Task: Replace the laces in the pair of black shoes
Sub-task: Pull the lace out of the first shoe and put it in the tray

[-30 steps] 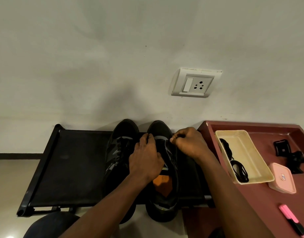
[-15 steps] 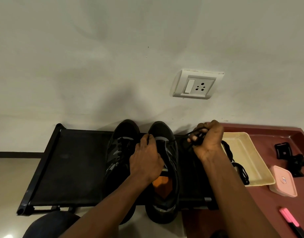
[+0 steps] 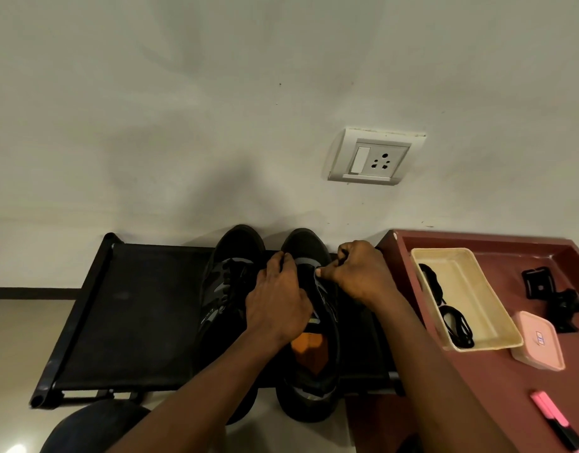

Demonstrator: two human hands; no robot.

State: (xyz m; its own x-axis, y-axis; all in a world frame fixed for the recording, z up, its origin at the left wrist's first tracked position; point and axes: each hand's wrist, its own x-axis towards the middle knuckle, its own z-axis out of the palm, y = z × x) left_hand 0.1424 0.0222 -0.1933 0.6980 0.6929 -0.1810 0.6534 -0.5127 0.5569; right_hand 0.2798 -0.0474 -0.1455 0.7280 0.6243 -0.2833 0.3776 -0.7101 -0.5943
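Two black shoes stand side by side on a black rack [image 3: 134, 315], toes to the wall. The left shoe [image 3: 226, 289] has its laces in. The right shoe [image 3: 314, 371] shows an orange insole. My left hand [image 3: 276, 302] lies over the right shoe's tongue, its fingertips curled on the front of the lacing area. My right hand [image 3: 357, 273] is at the shoe's right edge near the toe, thumb and fingers pinching a black lace that is hard to see against the shoe. More black laces [image 3: 451, 318] lie in a cream tray [image 3: 477, 289].
A maroon table [image 3: 497, 387] stands to the right, carrying the cream tray, a pink lidded box [image 3: 538, 340], a black clip-like object [image 3: 553, 295] and a pink marker [image 3: 556, 426]. A wall socket [image 3: 374, 156] sits above. A dark knee [image 3: 95, 426] shows at the lower left.
My right hand, which had pulled a lace out to the right over the tray's edge, has come back to the right shoe's eyelets. My left hand stayed on the shoe.
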